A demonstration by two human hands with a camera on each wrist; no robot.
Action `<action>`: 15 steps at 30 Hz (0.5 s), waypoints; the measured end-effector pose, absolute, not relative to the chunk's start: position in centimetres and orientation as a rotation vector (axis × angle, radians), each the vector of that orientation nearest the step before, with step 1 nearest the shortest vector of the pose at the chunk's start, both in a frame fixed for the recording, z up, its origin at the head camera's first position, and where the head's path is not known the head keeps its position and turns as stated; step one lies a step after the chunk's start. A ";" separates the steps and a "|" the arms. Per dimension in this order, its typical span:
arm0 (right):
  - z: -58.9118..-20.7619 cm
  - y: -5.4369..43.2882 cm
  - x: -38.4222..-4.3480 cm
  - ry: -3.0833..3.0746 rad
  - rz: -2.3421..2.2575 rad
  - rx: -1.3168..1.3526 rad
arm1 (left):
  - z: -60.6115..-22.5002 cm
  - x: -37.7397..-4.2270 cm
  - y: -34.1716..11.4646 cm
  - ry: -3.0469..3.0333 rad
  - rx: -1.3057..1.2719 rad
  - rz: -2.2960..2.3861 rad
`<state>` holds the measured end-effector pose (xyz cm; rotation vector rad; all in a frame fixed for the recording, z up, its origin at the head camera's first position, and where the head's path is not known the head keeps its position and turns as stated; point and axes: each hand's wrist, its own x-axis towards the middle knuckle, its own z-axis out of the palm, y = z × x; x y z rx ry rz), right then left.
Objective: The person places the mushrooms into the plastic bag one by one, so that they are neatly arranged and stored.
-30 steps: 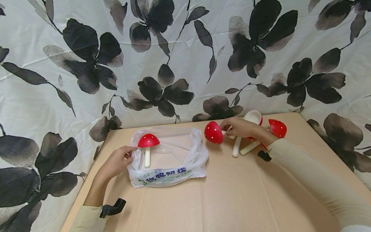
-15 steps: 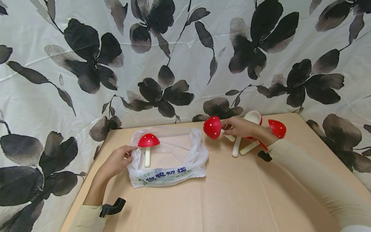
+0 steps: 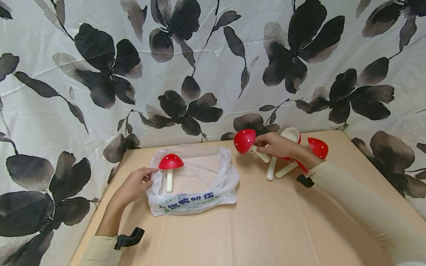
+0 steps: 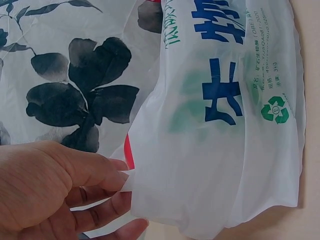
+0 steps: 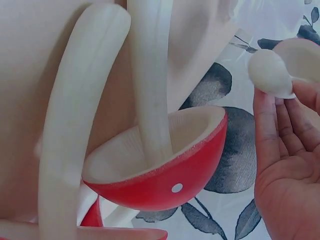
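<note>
In the head view, my left hand point(image 3: 131, 186) pinches the left edge of a white plastic bag point(image 3: 198, 208) that lies on the table. A toy mushroom point(image 3: 171, 161) with a white-dotted red cap and a pale stem lies in the bag's opening. My right hand point(image 3: 277, 145) pinches the stem of another toy mushroom point(image 3: 244, 141), its red cap pointing left and up. In the right wrist view, the rounded end of that mushroom's stem point(image 5: 270, 72) shows at my fingertips. In the left wrist view, thumb and fingers grip a fold of the bag point(image 4: 175, 185).
Several more toy mushrooms lie overlapped under and beside my right hand, one with its hollow cap point(image 3: 291, 134) upturned and one with its red cap point(image 3: 318, 147) at far right. A floral cloth point(image 3: 199, 55) hangs behind the table point(image 3: 266, 221).
The mushroom in my right hand has risen slightly and tilted, its cap going up and its stem now slanting down to the right. My left hand and the bag stay in place.
</note>
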<state>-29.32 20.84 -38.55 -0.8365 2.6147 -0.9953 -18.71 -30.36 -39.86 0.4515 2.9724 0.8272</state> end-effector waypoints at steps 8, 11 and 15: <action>-38.9 20.9 -28.8 2.514 -1.219 -0.755 | -39.8 -18.6 -30.5 2.966 0.457 0.825; -38.8 20.9 -28.6 2.446 -1.336 -0.739 | -39.7 -18.5 -30.5 2.966 0.462 0.827; -38.7 20.8 -28.2 2.383 -1.431 -0.754 | -39.6 -18.5 -30.5 2.969 0.465 0.829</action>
